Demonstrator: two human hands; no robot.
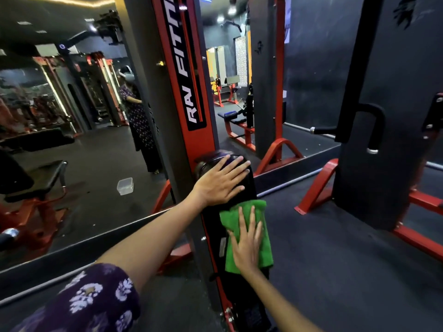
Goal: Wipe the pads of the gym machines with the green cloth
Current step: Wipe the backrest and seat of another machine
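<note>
A floral sleeve (96, 298) covers the upper part of the left arm at the bottom edge of the view. The right hand (248, 245) lies flat with its fingers spread and straight, pressing the green cloth (261, 236) against the black pad (242, 197) of the gym machine. The cloth is folded and drapes over the pad's right side, with most of it showing above and to the right of the right hand. Just beyond the cloth's upper edge, the left hand (221, 182) rests open on the top of the same pad, fingers straight and fanned toward the right, not touching the cloth. The pad is mounted on a red and grey upright (191, 97) bearing white lettering. A mirror (72, 116) behind the upright reflects a clear plastic container (125, 186) on the dark floor and other machines. To the right stands a dark machine housing (388, 140) on a red frame (316, 188).
</note>
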